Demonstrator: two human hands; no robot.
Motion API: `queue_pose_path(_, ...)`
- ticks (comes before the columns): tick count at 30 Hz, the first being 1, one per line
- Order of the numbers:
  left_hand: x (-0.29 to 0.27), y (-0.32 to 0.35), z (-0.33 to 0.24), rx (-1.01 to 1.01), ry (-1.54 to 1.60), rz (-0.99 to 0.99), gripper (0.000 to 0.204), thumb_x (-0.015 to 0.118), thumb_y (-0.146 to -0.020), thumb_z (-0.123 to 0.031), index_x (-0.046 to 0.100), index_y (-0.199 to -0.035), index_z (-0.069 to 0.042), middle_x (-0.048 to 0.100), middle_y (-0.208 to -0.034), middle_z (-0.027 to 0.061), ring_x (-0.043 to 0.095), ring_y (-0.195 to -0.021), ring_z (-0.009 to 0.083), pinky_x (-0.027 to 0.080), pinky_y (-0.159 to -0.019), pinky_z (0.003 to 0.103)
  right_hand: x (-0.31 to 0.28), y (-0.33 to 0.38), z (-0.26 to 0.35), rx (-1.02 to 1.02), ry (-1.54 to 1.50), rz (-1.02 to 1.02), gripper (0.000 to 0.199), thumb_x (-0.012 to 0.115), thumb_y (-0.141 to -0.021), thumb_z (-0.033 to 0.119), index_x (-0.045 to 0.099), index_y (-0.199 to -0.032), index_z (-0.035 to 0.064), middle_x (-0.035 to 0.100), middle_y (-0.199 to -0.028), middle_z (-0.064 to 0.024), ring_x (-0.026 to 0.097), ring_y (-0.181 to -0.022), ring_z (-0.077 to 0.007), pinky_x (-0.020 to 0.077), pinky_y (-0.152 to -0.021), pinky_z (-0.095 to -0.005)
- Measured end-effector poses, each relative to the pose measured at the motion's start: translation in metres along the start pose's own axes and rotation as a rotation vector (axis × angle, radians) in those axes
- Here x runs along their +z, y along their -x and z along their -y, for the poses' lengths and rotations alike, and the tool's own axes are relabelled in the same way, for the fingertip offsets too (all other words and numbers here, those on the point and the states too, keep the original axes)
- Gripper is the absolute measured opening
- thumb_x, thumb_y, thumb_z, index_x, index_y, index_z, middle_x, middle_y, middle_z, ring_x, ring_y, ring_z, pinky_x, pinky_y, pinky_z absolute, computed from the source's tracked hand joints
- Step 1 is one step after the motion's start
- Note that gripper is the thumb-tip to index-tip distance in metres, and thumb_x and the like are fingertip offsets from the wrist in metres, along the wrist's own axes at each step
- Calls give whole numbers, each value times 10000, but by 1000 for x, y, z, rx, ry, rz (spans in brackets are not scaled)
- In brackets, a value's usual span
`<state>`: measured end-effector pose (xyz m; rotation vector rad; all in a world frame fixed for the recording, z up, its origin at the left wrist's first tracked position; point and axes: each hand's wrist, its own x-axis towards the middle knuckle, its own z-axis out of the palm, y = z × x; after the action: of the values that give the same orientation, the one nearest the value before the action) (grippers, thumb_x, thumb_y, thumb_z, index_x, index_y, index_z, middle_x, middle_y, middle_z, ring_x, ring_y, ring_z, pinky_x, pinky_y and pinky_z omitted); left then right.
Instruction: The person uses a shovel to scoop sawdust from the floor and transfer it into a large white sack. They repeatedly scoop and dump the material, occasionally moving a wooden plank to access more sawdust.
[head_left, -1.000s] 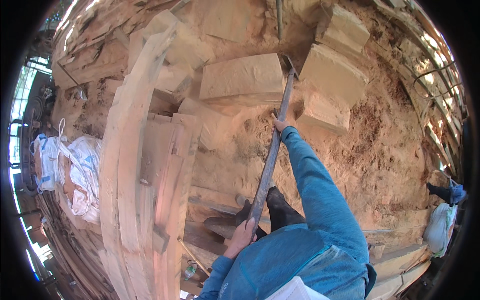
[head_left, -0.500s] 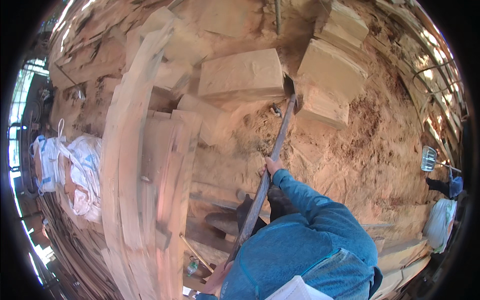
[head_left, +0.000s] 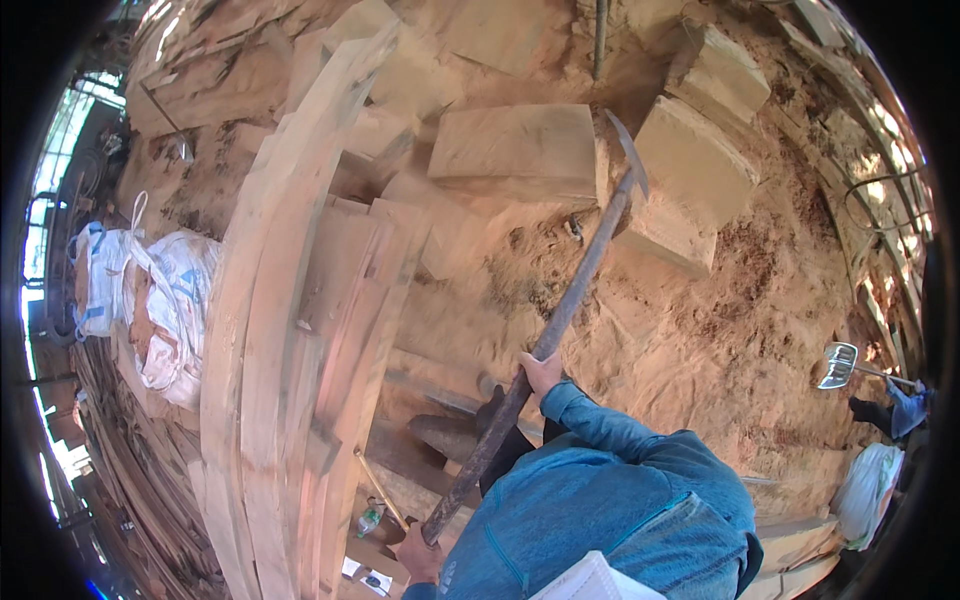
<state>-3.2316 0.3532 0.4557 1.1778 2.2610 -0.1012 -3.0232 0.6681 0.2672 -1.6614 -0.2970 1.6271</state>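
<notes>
A pickaxe (head_left: 575, 295) with a long, dark wooden handle slants from the lower left up toward the wooden blocks. My right hand (head_left: 543, 373) is closed around the middle of the handle. Down at the handle's end, my left hand (head_left: 419, 556) grips it. The curved metal head points up beside the gap between a wide squared block (head_left: 515, 150) and a block to its right (head_left: 690, 165); whether it touches either one I cannot tell. A smaller block (head_left: 668, 238) lies just below the head on the right.
Long stacked timbers (head_left: 260, 330) run along my left, with white sacks (head_left: 175, 310) beyond. Sawdust-covered ground (head_left: 680, 350) spreads to the right. There a person (head_left: 905, 410) is near a metal shovel (head_left: 838, 366) and a white sack (head_left: 868, 495). A pole (head_left: 600, 40) stands at the top.
The pickaxe head has rolled and shifted right, now showing its curved side. My left hand has come further into view. The whole scene has shifted slightly as my head moved.
</notes>
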Motion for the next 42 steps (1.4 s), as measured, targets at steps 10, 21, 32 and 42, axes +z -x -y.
queue_pose_path(10,12,-16,-53,-95,493,284,449,751,-719,-317,611,-1075,-81,657,-851,161,671,-852,276,502,-729,402,91,-185,93,27,3,221,183,625,-793,180,581,-822,5,625,-738,-148,635,-592,-265,511,-510,-404)
queue_pose_path(21,13,72,31,-279,432,445,474,739,-708,-348,615,-1085,-90,661,-858,168,666,-857,301,504,-739,419,54,-81,-49,-84,127,100,102,522,-822,79,487,-781,-7,520,-535,-117,528,-378,-245,452,-351,-387)
queue_pose_path(32,33,129,139,-362,148,511,499,728,-696,-379,619,-1095,-98,665,-866,174,661,-863,325,505,-750,436,-11,19,-143,542,139,81,228,503,-853,165,532,-703,-4,581,-608,-155,605,-541,-323,502,-472,-477)
queue_pose_path(42,52,-16,73,-8,43,399,447,689,-726,-340,615,-1114,-132,665,-890,196,630,-866,393,495,-742,474,-92,-128,-60,227,-23,-144,176,505,-794,126,505,-670,1,513,-534,-178,556,-441,-337,484,-429,-455)
